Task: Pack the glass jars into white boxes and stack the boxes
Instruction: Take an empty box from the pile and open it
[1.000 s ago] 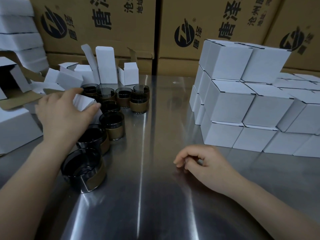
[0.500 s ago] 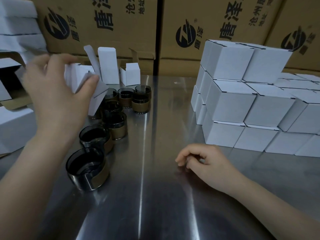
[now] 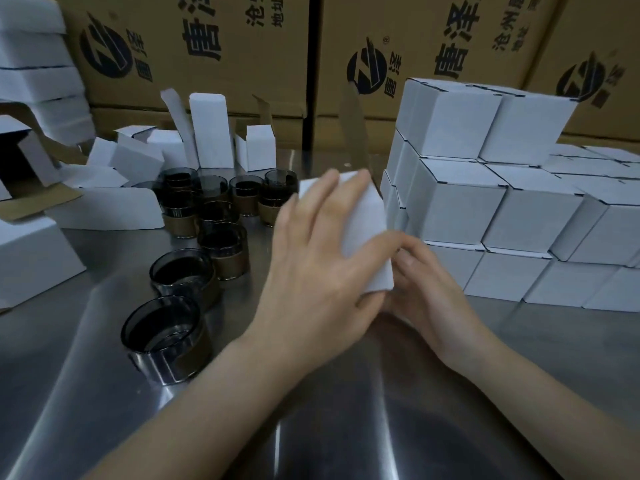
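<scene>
Two bare forearms reach in over a steel tabletop (image 3: 104, 393), where a dark glass jar with a brown band (image 3: 166, 337) stands nearest on the left. Just beyond it, both hands hold a single white box (image 3: 367, 244) in the air above the middle of the tabletop. The left hand (image 3: 311, 271) lies over the box's left face, its fingers (image 3: 322, 199) spread up to the top edge and the thumb wrapped across the front. The right hand (image 3: 433, 289) grips the lower right corner with curled fingers. Behind the left arm, a cluster of more jars (image 3: 221, 216) runs back in a loose row. To the right rises a stepped stack of closed white boxes (image 3: 502, 202). Farther left lie open, empty boxes (image 3: 138, 161), one tall box (image 3: 211, 129) standing upright. Printed brown cartons (image 3: 207, 46) wall off the back.
</scene>
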Motion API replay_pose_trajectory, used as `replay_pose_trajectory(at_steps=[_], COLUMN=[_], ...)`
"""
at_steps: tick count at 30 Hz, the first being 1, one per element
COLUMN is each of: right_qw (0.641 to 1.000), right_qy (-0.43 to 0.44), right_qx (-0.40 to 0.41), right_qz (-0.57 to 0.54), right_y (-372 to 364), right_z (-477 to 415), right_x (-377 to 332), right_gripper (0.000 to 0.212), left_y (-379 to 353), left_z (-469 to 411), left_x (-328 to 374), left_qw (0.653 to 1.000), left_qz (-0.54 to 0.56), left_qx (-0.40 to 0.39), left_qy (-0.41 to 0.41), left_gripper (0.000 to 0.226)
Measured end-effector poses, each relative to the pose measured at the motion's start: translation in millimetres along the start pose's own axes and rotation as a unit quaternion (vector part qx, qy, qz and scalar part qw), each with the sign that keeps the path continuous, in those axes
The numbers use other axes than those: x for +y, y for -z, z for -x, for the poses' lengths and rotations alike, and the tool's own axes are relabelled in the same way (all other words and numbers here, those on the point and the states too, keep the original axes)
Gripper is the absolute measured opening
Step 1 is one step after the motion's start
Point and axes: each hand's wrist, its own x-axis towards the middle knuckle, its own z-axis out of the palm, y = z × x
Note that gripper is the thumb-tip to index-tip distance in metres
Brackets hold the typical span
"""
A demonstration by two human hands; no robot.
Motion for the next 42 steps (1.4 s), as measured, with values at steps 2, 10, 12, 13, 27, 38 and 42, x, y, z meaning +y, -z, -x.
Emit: replay_pose_trajectory(at_steps=[2,10,12,13,27,38,42], right_qw=[1.000,0.990,0.990,0.991,0.996,0.874,0.798], right_qy=[0.003,-0.001,-0.004,-0.007,-0.048,0.252,0.285], right_qx=[-0.017,-0.136,-0.141,-0.134,-0.071,0.025,-0.003], right_qz=[-0.010,-0.022,-0.018,-0.022,-0.020,0.414,0.531], right_y=[2,3,6,7,11,10,10], right_z=[-1,-10,-12,-12,-13,-9,-7], right_x=[-2,-2,0,2,6,4,2], right_gripper=[0.054,0.050,0.044,0.041,0.072,0.087,0.083], left_y=[-8,-12,-11,-11,-10,-12,-13], left_z=[6,15,14,14,15,17,18], left_x=[0,-3,1,2,-20,-26,-24], left_qw=[1.000,0.990,0.981,0.976,0.860,0.901,0.918], left_qz=[-0.015,0.090,0.172,0.206,0.394,0.290,0.257], left_qx=[-0.012,-0.100,-0.082,-0.062,-0.076,-0.072,-0.077], left_qy=[-0.019,-0.040,-0.032,-0.027,0.315,0.313,0.292], left_gripper=[0.031,0.062,0.055,0.051,0.070,0.069,0.068])
